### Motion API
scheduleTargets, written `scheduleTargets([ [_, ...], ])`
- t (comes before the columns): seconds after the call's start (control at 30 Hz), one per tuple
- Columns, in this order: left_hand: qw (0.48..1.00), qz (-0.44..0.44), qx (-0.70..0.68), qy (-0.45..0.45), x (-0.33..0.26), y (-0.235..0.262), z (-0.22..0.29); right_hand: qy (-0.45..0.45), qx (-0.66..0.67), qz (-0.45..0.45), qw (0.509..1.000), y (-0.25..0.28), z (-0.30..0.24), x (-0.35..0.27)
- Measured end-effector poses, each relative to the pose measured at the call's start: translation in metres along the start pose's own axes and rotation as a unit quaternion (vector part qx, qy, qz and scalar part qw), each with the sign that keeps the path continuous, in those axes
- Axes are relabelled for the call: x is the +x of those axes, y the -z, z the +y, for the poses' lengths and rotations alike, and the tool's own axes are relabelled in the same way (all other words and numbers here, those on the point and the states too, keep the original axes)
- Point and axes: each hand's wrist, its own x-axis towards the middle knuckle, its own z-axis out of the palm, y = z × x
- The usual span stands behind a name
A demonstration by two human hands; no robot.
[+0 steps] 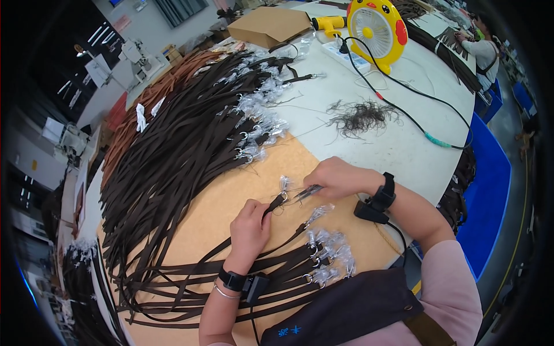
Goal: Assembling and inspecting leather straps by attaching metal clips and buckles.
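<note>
My left hand (pixel 250 229) grips a dark brown strap (pixel 275 203) near its end, thumb and fingers closed on it. At that end is a metal clasp wrapped in clear plastic (pixel 284 183), with loose dark threads beside it. My right hand (pixel 339 177) is closed around small thread snips (pixel 307 192), their tips pointing at the threads by the strap end. Most of the snips is hidden in the fist. Closer to my body lie several more straps (pixel 242 271), their plastic-wrapped clasps (pixel 332 251) toward the right.
A big pile of dark straps (pixel 167 132) covers the left, with brown straps (pixel 167 81) behind. On the white table (pixel 415 138) are a heap of thread scraps (pixel 363 117), a cabled yellow fan (pixel 378 32) and a cardboard box (pixel 269 26). Another person (pixel 485 55) works far right, beyond a blue bin (pixel 487 196).
</note>
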Motion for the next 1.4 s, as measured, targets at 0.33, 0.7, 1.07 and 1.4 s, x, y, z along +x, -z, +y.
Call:
scheduleTargets([
  [0.33,0.993,0.051,0.087,-0.066,0.009,0.002,-0.012,-0.200,-0.124,0.171,0.957,0.033,0.031,-0.021],
  [0.7,0.981,0.084,0.120,-0.131,0.008,0.013,0.001,-0.071,0.084,0.073,0.991,-0.017,-0.009,0.032],
  [1.07,0.984,0.152,0.045,-0.086,0.012,0.011,0.000,-0.248,-0.202,0.240,0.917,0.003,0.059,0.010],
  [1.4,0.980,0.170,-0.097,-0.024,0.014,0.012,0.006,0.050,0.243,0.306,0.919,0.000,0.001,0.030],
])
